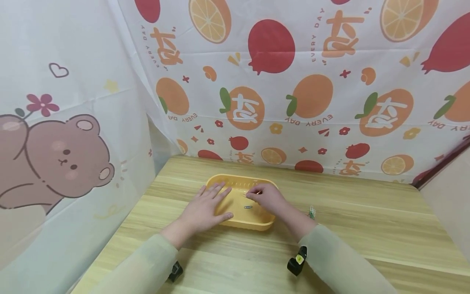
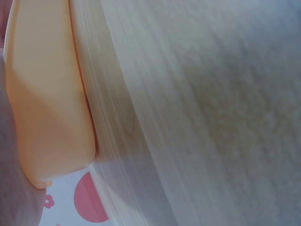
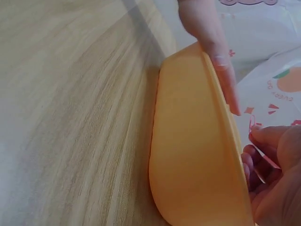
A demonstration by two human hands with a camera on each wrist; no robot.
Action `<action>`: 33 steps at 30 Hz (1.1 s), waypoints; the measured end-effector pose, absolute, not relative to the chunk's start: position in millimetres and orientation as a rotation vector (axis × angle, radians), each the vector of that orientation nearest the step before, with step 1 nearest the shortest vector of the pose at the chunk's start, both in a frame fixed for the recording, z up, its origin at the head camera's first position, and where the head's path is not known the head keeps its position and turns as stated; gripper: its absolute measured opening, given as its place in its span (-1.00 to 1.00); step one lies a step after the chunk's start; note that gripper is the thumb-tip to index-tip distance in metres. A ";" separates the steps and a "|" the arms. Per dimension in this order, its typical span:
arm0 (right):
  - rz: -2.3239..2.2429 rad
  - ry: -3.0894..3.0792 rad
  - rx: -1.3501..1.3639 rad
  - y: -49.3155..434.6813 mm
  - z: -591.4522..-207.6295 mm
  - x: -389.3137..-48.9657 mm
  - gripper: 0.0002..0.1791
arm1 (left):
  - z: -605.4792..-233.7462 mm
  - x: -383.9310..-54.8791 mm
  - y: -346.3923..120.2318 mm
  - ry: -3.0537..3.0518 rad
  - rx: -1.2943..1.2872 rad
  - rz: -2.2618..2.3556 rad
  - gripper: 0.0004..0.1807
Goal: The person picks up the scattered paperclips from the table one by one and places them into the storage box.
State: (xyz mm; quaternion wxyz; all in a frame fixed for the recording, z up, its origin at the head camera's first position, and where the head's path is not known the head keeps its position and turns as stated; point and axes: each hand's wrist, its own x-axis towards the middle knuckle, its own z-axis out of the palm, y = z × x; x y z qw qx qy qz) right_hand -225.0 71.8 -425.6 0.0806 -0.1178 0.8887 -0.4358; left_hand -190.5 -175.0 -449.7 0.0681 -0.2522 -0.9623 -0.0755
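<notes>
A white curtain [image 1: 312, 24] with fruit pictures hangs behind a wooden table [image 1: 367, 220]. On this table stands a yellow tray [image 1: 242, 224]. The left hand [image 1: 203, 210] rests at the left end of the tray, its fingers straight and spread. The right hand [image 1: 269, 199], at the right end, pinches a thin pink piece [image 3: 251, 126] between thumb and finger. A small blue piece [image 1: 248, 207] lies inside the tray, between the two hands. Just beyond the right sleeve [image 1: 338, 255] are some green and white bits [image 1: 312, 212], partly hidden.

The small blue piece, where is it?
In the head view, the small blue piece lies inside the yellow tray, right of the left hand, below the right hand.
</notes>
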 end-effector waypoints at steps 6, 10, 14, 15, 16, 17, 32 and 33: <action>-1.137 2.707 -0.434 63.1 -429.7 -230.7 -0.85 | -448.3 -191.3 -174.1 -2.899 -0.767 -0.222 -0.09; -1.025 2.736 -0.466 58.0 -434.6 -234.2 -0.85 | -446.4 -191.3 -173.5 -2.914 -0.770 -0.228 -0.09; -0.883 2.798 -0.448 54.0 -439.6 -236.7 -0.85 | -446.0 -191.9 -173.2 -2.914 -0.773 -0.211 -0.09; -0.853 2.811 -0.430 53.3 -440.4 -237.1 -0.84 | -446.0 -192.0 -173.1 -2.913 -0.774 -0.209 -0.09; -0.830 2.817 -0.407 52.6 -440.9 -237.2 -0.84 | -446.1 -192.1 -173.0 -2.912 -0.775 -0.204 -0.09; -0.810 2.824 -0.387 52.1 -441.0 -237.2 -0.83 | -446.2 -192.3 -173.0 -2.910 -0.777 -0.200 -0.09; -0.566 2.896 -0.292 44.7 -445.2 -237.9 -0.73 | -446.5 -193.0 -174.8 -2.901 -0.780 -0.215 -0.09; -0.560 2.900 -0.294 44.5 -445.6 -238.0 -0.73 | -446.6 -192.9 -174.9 -2.902 -0.778 -0.220 -0.09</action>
